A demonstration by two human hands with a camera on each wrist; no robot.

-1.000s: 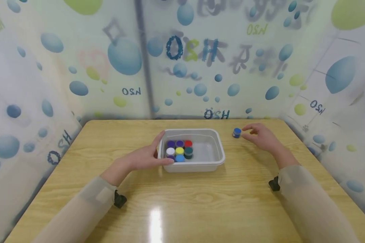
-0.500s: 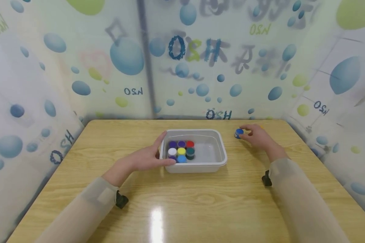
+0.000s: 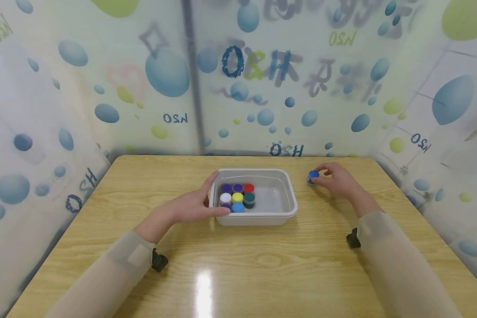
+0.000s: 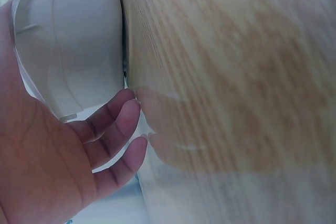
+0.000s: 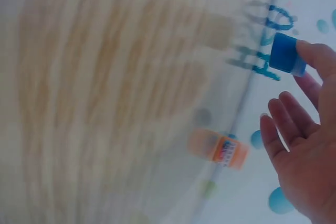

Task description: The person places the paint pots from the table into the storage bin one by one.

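In the head view my left hand grips the left end of a white plastic tub, its thumb over the near rim. The left wrist view has the other fingers loosely bent beside the tub's wall. Inside, on the left, stand several small paint jars with purple, white, red, light blue, yellow and dark green lids. To the right of the tub my right hand pinches a blue paint jar between thumb and finger. Whether its base touches the table cannot be told.
An orange jar with a label stands on the table beyond the right hand, mostly hidden in the head view. The wooden table ends at a wall with printed bubbles; side walls rise left and right.
My right hand has closed in on the blue jar and now pinches it, with the jar slightly tilted. The left hand keeps its grip on the tub. The head view has shifted slightly.
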